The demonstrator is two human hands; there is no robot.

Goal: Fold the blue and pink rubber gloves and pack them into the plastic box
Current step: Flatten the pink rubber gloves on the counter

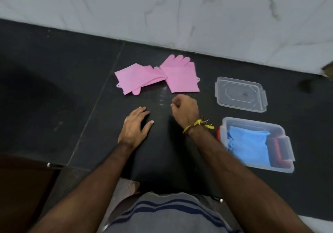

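Your left hand [135,124] lies flat on the dark counter [54,88], palm down, fingers straight and slightly spread, holding nothing. Beyond its fingertips, well apart from them, lie the two pink gloves [158,75]: the left glove [138,79] stretches out with its cuff toward the left and a thumb poking toward you, and the right glove [180,74] lies with its fingers pointing away toward the wall [162,7], its cuff near your right hand. The two gloves overlap where they meet in the middle. Just to the right of your left hand, your right hand [184,109] hovers low over the counter with its fingers curled in loosely; nothing shows in its grip, and a yellow thread band [198,124] circles its wrist. Right of that hand and slightly beyond it, the clear lid [240,94] rests flat on the counter. Nearer you, right of your wrist, stands the open box [286,168], with the folded blue gloves [250,146] inside on its left side and something red [275,151] showing beside them.
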